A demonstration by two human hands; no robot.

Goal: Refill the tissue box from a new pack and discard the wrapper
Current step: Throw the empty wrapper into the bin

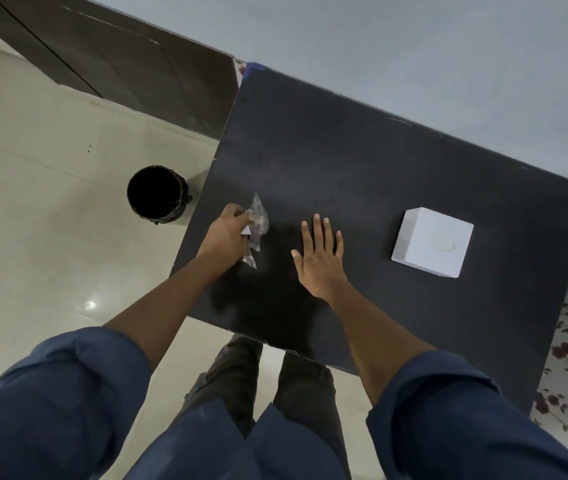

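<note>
Our left hand pinches the crinkled clear wrapper; our right hand lies flat, fingers spread, on the matte black table. Far right sits 1 smooth white tissue box, unlabelled.

The left hand is curled closed (fingers bent inward), arm extended; the right hand is spread flat, palm down, fingers apart.

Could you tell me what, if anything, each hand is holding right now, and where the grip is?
The left hand pinches the crumpled clear wrapper along its left edge. The right hand is spread flat and holds nothing.
</note>
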